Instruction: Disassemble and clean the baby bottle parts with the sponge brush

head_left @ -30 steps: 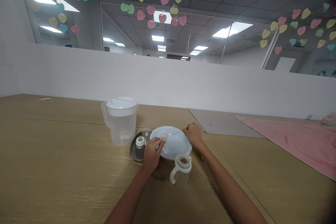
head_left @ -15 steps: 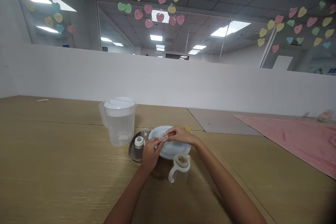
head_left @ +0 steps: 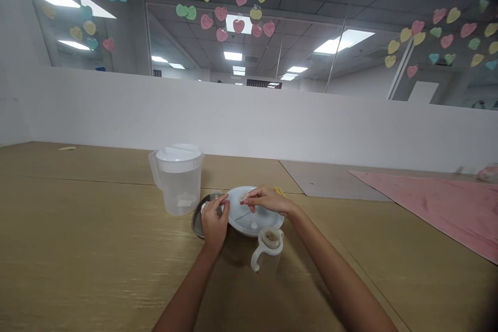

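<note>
My right hand (head_left: 266,199) is above a pale divided plate (head_left: 249,229), its fingertips pinching a small clear disc (head_left: 244,197). My left hand (head_left: 215,222) is apart from the disc, over the right side of a dark metal tray (head_left: 197,223). Its thumb and forefinger point toward the plate, with a small gap and nothing visible between them. Behind those fingers, a white-collared bottle top (head_left: 203,206) is mostly hidden, and a clear dome cap (head_left: 216,194) shows in part. In front of the plate stands a clear baby bottle (head_left: 268,257) with a white handle and an uncovered mouth.
A lidded translucent pitcher (head_left: 181,181) stands behind the tray on the left. Something yellow (head_left: 279,191) shows behind the plate. A pink sheet (head_left: 436,210) covers the right of the table. A white wall (head_left: 249,119) with windows above closes off the back.
My left hand has let go of the clear disc and moved left over the tray, covering the bottle top. My right hand keeps the disc, which is now tilted over the plate.
</note>
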Available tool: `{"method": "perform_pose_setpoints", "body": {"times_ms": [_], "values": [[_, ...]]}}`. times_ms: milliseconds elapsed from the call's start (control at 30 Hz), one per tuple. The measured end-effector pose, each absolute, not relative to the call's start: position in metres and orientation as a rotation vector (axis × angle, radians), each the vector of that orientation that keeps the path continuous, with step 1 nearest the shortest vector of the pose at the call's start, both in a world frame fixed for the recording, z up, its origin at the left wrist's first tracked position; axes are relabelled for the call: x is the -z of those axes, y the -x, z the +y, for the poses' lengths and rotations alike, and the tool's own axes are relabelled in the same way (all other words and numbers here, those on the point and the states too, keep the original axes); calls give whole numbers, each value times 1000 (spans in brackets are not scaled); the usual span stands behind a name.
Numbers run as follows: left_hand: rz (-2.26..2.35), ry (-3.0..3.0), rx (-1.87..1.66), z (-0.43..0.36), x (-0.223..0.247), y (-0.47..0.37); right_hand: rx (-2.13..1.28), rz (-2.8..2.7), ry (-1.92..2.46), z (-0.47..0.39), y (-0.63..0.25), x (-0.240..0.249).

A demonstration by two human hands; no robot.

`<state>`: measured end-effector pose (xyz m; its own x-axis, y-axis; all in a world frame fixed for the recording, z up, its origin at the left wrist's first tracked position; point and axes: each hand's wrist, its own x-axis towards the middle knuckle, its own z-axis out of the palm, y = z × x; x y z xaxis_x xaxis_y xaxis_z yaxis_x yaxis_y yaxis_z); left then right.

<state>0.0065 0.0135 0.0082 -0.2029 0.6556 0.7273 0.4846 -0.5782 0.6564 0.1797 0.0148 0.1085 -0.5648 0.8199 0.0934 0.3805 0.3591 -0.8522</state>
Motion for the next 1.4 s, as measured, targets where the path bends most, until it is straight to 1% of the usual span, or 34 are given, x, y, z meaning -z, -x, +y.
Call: {"method": "perform_pose_setpoints", "body": {"times_ms": [100,233,300,367,433,500,633,733,833,967,1067,1167,1233,1400], "values": [[1485,-1718,-1928,21,-4,3,-1136,-2195,1076,17,-181,-106],[1681,-1543,-1780,28,-4,16,-1132,-2352,1265,29,-186,-92],[1776,-1532,-1690,29,-7,22,-1036,-2483,1395,33,-187,-87],[1892,-1585,-1601,29,-9,27,-866,-2601,1559,33,-187,-84],[2011,-1707,-1494,28,-10,31,-677,-2676,1724,31,-185,-83],[2097,-1871,-1361,29,-9,33,-560,-2703,1833,29,-182,-82],[2153,-2073,-1132,31,-2,34,-519,-2728,1864,27,-178,-81],[2173,-2102,-1073,31,0,34,-491,-2732,1859,26,-178,-80],[2173,-2112,-1065,30,-1,34,-561,-2766,1775,26,-179,-80],[2175,-2083,-1124,30,-1,35,-792,-2727,1487,29,-184,-86],[2186,-2041,-1225,31,-2,33,-893,-2455,1261,28,-187,-98],[2160,-1988,-1444,30,-5,31,-1012,-2138,1130,18,-190,-117],[2111,-1926,-1641,28,-9,29,-1115,-2028,997,6,-193,-132],[1810,-1865,-2053,22,-15,22,-1351,-2170,857,-18,-201,-156]]}}
